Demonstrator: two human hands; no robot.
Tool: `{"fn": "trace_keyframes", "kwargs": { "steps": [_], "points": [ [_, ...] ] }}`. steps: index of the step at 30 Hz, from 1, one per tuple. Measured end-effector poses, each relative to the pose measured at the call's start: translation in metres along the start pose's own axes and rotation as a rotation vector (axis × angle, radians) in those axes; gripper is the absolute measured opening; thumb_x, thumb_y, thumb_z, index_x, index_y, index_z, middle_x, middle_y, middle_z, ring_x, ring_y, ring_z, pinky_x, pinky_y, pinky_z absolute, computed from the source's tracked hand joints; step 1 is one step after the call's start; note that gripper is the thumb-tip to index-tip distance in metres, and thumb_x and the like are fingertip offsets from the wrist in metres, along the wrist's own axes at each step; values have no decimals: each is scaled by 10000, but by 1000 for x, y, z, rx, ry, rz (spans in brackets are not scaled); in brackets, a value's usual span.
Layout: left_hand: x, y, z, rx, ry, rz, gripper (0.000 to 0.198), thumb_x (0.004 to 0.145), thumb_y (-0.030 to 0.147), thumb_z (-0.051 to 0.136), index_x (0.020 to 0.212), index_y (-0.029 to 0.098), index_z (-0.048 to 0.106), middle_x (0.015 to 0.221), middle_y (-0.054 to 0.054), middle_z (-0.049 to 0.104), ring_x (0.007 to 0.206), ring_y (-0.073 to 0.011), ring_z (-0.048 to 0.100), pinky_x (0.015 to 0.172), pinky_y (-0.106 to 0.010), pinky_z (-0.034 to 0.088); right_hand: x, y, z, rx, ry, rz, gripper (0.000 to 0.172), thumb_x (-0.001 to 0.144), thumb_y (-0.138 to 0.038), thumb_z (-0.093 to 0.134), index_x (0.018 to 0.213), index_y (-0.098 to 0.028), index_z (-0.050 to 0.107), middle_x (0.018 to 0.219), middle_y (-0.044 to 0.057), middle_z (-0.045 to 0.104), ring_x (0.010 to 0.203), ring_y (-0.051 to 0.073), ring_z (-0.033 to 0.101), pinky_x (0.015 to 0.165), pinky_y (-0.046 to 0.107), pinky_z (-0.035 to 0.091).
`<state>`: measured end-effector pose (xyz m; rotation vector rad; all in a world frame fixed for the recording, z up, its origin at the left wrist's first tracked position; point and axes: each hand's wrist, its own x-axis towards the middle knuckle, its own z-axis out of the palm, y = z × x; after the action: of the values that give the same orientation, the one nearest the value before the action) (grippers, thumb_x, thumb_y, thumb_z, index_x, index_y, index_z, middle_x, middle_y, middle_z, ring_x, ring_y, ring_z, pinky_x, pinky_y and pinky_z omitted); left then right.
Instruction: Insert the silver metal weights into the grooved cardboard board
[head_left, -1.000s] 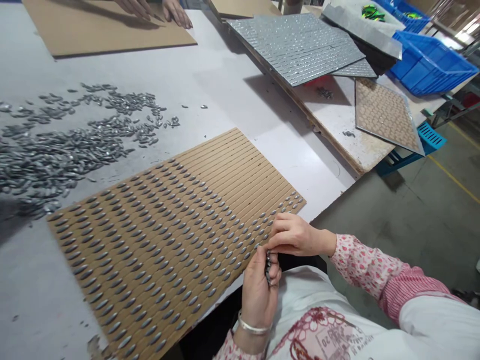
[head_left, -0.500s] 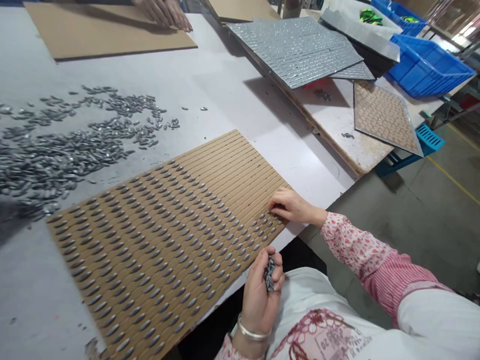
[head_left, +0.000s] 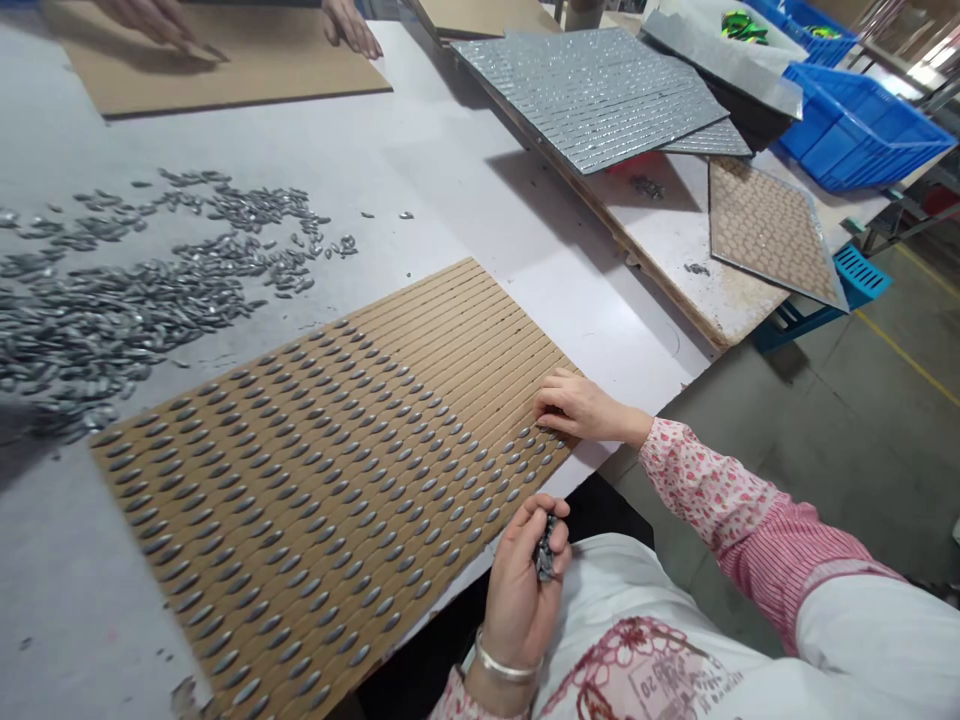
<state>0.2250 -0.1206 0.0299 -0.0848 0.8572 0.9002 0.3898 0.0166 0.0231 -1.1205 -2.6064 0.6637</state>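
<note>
A cardboard board (head_left: pixel 450 360) with parallel grooves lies aslant before me, set with rows of small grey spindle-shaped sinkers (head_left: pixel 319 525). Bare grooves show at its far right part. My right hand (head_left: pixel 577 405) rests at the board's right edge, fingers curled and pinched down by the end of a row; what the fingertips hold, if anything, is hidden. Close to my body, just off the board's near edge, my left hand (head_left: pixel 525 575) is closed round a handful of the same sinkers (head_left: pixel 545 550), seen between palm and fingers.
A big heap of loose sinkers (head_left: pixel 150 310) spreads over the white table (head_left: pixel 450 180) at left. Another person's hands (head_left: pixel 351 28) are over a second cardboard (head_left: pixel 247 75). Silvery grooved sheets (head_left: pixel 592 95), a patterned board (head_left: pixel 772 230) and blue crates (head_left: pixel 862 125) stand at right.
My right hand has shifted very slightly at the board's edge, and the left fingers have moved a little over the sinkers. The other person's hands have moved apart, one sweeping left.
</note>
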Motion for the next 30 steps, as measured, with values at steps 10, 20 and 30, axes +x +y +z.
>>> {"fn": "trace_keyframes", "kwargs": {
  "steps": [10, 20, 30],
  "points": [
    [-2, 2, 3, -32, -17, 1, 163, 747, 204, 648, 889, 165, 580, 741, -7, 546, 501, -31, 398, 415, -131, 339, -1, -9, -2, 129, 84, 30, 87, 845, -214, 541, 786, -152, 559, 798, 44, 579, 789, 157, 475, 781, 301, 375],
    [6, 1, 5, -98, 143, 7, 101, 753, 201, 643, 833, 148, 613, 770, -16, 609, 587, -71, 557, 458, -148, 451, -34, -57, -11, 360, -78, -135, 211, 842, -365, 564, 877, -157, 566, 826, 36, 573, 808, 138, 466, 795, 292, 371],
    [3, 0, 8, -127, 66, 65, 185, 819, 175, 554, 963, 147, 667, 1045, -84, 659, 964, -176, 608, 795, -286, 532, -35, -74, -3, -53, -108, -63, 195, 863, -329, 501, 945, -189, 609, 881, 65, 530, 808, 178, 415, 715, 313, 332]
  ]
}}
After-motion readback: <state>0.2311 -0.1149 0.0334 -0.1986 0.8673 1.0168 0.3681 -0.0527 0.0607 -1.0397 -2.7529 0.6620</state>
